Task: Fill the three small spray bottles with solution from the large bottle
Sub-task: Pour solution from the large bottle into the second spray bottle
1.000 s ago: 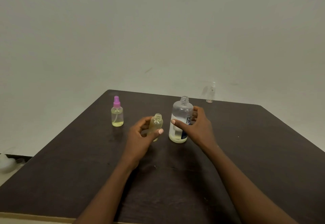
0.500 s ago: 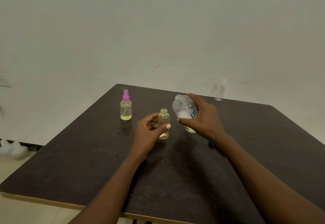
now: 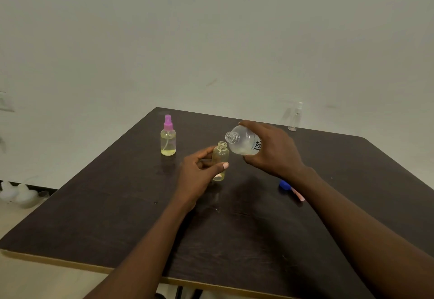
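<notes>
At frame centre the left hand (image 3: 199, 172) grips the uncapped small bottle (image 3: 220, 160) upright on the table (image 3: 117, 204); the right hand (image 3: 272, 149) clasps the large bottle (image 3: 243, 143), tilted, mouth just above and right of the small neck. This looks like the second fill — next the spout must align before tipping further. A pink-capped bottle (image 3: 168, 139) stands centre-left, a clear one (image 3: 295, 118) upper right.

Bare worktop (image 3: 117, 216) spreads across the lower left of the frame. Obstacles: pink-capped bottle (image 3: 168, 137) upper left, clear bottle (image 3: 294, 119) at the far edge, blue cap (image 3: 284, 184) right of centre.
</notes>
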